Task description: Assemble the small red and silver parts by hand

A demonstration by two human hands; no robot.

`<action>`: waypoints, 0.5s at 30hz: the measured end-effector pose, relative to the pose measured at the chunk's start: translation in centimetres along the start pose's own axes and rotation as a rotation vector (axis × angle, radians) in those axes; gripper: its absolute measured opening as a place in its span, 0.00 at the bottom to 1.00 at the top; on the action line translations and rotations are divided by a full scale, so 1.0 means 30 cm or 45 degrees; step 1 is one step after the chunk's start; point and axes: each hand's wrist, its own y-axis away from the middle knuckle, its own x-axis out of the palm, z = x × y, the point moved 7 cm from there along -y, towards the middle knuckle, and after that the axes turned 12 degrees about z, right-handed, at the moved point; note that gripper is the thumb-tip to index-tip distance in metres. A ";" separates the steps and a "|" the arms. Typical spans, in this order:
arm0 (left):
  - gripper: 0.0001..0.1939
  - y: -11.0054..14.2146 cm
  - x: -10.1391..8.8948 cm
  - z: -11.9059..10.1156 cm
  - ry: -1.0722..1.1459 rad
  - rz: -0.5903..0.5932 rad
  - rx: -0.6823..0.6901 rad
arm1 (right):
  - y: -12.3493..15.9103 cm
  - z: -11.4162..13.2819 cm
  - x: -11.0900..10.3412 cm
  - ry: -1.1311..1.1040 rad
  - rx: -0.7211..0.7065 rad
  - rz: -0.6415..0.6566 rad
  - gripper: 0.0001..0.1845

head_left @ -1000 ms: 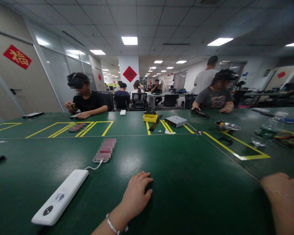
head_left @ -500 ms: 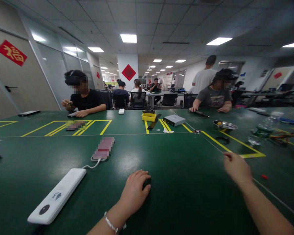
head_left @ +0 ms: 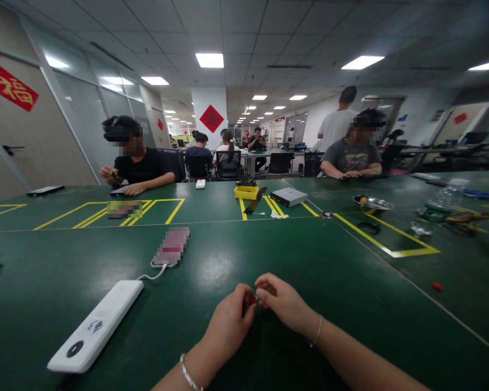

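Observation:
My left hand [head_left: 230,320] is closed, pinching a small red piece [head_left: 251,298] between thumb and fingertips just above the green table [head_left: 330,347]. Most of that piece is hidden by the fingers, so its kind is unclear. Right against it, the fingertips of my right hand [head_left: 285,304] are pressed together in a pinch. Whatever they grip is too small to make out. A similar small red piece [head_left: 437,286] lies on the table to the right.
On the left lie a white power bank [head_left: 100,326] and a cabled phone [head_left: 171,247]. Farther back are a yellow box [head_left: 246,193], a grey box [head_left: 288,197], a metal bowl [head_left: 372,204] and a plastic bottle [head_left: 440,209]. Two people sit across the table.
My right hand has come from the far right to meet my left hand at the front middle. The left hand has turned, and a red piece now shows in its fingers.

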 end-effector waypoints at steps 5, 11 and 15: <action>0.07 -0.013 -0.060 0.065 0.345 -0.126 -0.107 | 0.093 -0.071 -0.406 0.903 0.243 -0.479 0.15; 0.13 -0.023 -0.085 0.151 0.975 -0.243 -0.269 | 0.497 -0.421 -0.919 0.917 1.119 -1.111 0.24; 0.15 -0.022 -0.082 0.161 1.075 -0.286 -0.265 | 0.731 -0.669 -1.042 0.348 1.537 -1.219 0.26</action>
